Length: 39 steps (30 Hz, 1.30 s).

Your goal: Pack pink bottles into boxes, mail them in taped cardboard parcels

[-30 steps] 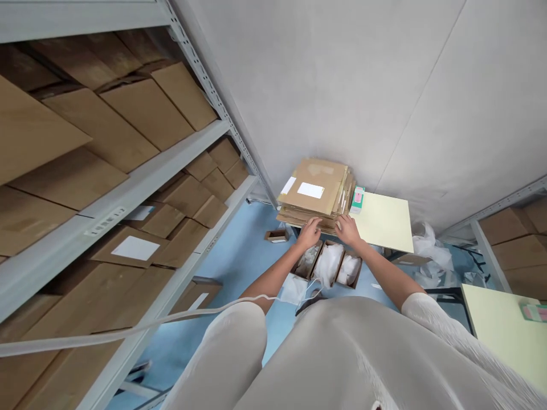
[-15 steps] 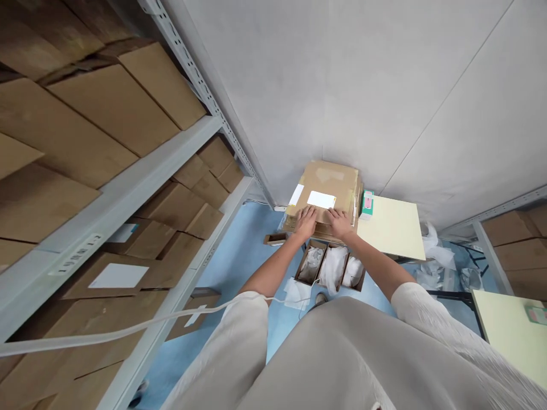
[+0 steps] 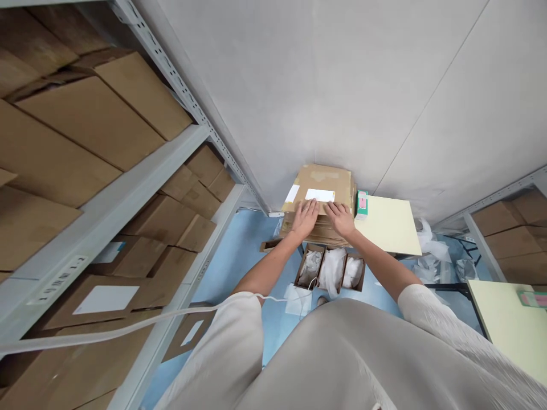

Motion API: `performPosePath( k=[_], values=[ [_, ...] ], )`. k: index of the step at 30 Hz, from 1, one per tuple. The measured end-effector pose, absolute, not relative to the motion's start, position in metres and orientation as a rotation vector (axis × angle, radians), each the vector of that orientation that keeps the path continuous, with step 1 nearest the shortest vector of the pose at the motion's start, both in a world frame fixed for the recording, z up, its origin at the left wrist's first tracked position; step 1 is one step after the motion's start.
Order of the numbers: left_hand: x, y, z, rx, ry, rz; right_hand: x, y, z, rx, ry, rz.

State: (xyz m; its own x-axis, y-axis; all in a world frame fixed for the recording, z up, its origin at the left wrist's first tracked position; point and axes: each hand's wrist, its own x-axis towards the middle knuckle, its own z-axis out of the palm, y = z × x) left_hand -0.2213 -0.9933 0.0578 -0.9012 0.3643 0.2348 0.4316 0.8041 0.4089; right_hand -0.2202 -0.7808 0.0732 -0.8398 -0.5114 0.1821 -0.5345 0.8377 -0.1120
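Note:
A stack of flattened cardboard stands against the wall on the table's left end, with white labels on its top sheet. My left hand lies on the stack's near edge, fingers stretched out over the cardboard beside a white label. To its right, my right hand rests on the same edge, fingers extended and slightly spread. Neither hand is wrapped round anything. Beside the stack stands a small green and pink box. Below my hands, open cartons hold white wrapping.
Metal shelves full of brown boxes line the left side. A pale tabletop extends right of the stack, and another table stands nearer. Clear plastic bags lie on the floor. A white cable crosses in front of me.
The camera view has shifted slightly. Both hands stay at the stack's near edge, and more of the layered cardboard edges shows beneath them.

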Motion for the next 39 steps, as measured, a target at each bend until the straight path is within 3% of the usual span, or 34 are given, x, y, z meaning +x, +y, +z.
performPosePath(
  k=[7, 14, 29, 39],
  values=[
    [-0.220, -0.941, 0.099, -0.835, -2.764, -0.563, -0.197, -0.727, 0.107, 0.708, -2.810, 0.291],
    [-0.193, -0.840, 0.110, -1.158, -2.641, -0.568, -0.127, -0.631, 0.107, 0.429, -2.790, 0.271],
    [-0.024, -0.520, 0.077, -1.929, -2.407, -0.589, 0.140, -0.370, 0.081, -0.291, -2.863, 0.235],
    [0.106, -0.345, 0.051, -2.485, -2.083, -0.583, 0.316, -0.272, 0.053, -0.868, -2.788, 0.192]
  ],
)
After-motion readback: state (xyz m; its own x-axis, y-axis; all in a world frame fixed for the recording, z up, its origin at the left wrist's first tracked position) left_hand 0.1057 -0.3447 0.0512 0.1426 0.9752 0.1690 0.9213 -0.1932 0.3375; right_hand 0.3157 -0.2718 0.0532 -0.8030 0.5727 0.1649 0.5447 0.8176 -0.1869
